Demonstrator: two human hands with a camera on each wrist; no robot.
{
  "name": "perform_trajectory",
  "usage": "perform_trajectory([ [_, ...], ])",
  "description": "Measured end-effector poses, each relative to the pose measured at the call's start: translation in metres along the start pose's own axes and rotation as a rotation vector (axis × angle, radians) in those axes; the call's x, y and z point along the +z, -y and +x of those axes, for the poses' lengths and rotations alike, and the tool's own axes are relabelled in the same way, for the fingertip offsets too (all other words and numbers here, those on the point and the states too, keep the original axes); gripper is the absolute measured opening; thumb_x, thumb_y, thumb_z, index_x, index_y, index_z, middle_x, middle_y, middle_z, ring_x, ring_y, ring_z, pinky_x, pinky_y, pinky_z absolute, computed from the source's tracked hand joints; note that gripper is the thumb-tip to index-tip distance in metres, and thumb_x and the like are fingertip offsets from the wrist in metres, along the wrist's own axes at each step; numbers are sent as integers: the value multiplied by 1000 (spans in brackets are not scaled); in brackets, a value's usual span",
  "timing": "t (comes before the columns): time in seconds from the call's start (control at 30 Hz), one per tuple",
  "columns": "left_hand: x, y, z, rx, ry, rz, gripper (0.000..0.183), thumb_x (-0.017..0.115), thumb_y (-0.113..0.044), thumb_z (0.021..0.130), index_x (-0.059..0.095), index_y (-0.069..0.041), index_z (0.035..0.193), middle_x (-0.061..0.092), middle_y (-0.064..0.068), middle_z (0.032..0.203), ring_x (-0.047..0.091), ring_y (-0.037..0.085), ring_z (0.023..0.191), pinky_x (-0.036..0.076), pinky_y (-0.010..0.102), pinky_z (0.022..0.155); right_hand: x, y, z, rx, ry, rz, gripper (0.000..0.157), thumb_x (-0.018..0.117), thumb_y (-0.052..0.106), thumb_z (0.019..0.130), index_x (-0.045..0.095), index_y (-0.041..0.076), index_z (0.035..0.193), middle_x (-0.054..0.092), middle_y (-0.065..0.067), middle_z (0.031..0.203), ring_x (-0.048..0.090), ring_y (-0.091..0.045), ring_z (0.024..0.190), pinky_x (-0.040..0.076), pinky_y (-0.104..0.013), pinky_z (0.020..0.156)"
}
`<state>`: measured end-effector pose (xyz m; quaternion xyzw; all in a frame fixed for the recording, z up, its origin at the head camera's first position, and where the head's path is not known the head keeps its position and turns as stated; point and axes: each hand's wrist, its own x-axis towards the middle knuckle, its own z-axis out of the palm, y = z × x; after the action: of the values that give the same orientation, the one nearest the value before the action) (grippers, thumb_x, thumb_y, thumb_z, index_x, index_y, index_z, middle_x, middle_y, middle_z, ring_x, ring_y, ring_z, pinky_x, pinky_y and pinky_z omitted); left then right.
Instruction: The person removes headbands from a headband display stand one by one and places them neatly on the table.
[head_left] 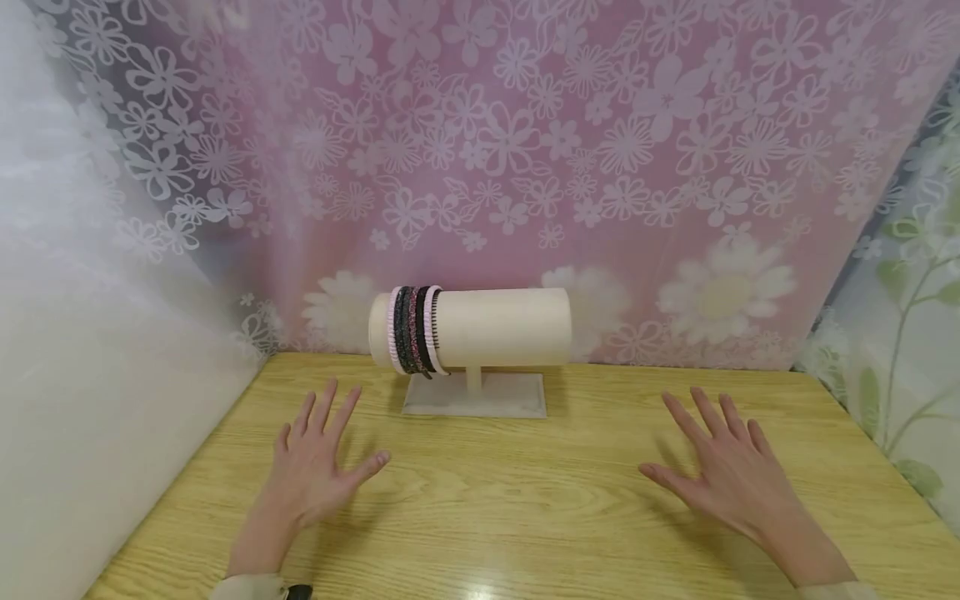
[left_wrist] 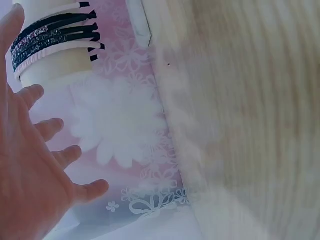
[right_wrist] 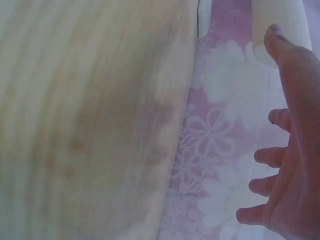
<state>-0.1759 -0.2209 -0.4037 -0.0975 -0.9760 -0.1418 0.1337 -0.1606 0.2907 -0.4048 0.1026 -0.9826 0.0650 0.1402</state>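
Observation:
A cream cylinder display stand [head_left: 506, 327] stands at the back of the wooden table, raised on a post over a flat rectangular base [head_left: 480, 398]. Several headbands [head_left: 410, 330] hug its left end side by side: pale pink ribbed ones at the outside, black and glittery dark ones between, and dark comb-like teeth at the right edge. In the left wrist view, the open ends of the headbands [left_wrist: 55, 37] show dark tips. My left hand [head_left: 309, 471], fingers spread, holds nothing in front of the stand's left side. Well right of the stand, my right hand [head_left: 727, 475] is spread and holds nothing.
A pink curtain [head_left: 465, 167] with white flowers hangs right behind the table [head_left: 510, 500]. White sheeting [head_left: 112, 333] borders the left side, and a leaf-patterned sheet [head_left: 900, 358] the right. A dark band [head_left: 299, 592] shows at my left cuff.

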Motion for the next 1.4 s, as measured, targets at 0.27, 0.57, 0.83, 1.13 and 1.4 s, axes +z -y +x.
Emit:
perform_trajectory([
  [0.27,-7,5,12,31,-52,-3,93,63,-65,91,20,-29,165,18,15,171,23,51,151,26,79,107,-7,12,17,-50,-8,20,98,64,72,87,26,24,164,28,-25,166,27,-58,147,27,-78,106],
  [0.57,-13,9,32,72,-113,-70,91,64,-60,93,17,-32,165,18,10,172,28,50,149,29,80,104,-11,27,39,-135,-66,11,96,65,71,88,28,25,164,32,-23,164,30,-53,147,30,-75,109],
  [0.83,-24,9,53,124,-161,-204,84,65,-49,96,21,-31,165,24,14,170,33,52,147,30,77,108,-13,38,59,-278,-243,26,96,74,63,84,34,24,161,43,-23,158,41,-50,141,40,-70,104],
  [1.13,-27,8,81,130,-172,-444,70,58,-37,102,24,-34,163,31,15,164,35,43,146,33,70,111,-21,50,81,-391,-334,70,91,75,60,84,41,20,158,45,-21,157,43,-46,142,42,-70,104],
  [1.4,-26,9,98,129,-187,-544,64,56,-34,104,28,-38,162,38,20,156,49,41,135,49,61,101,-29,62,101,-461,-345,71,91,81,50,80,45,13,155,47,-25,154,44,-49,141,44,-69,103],
])
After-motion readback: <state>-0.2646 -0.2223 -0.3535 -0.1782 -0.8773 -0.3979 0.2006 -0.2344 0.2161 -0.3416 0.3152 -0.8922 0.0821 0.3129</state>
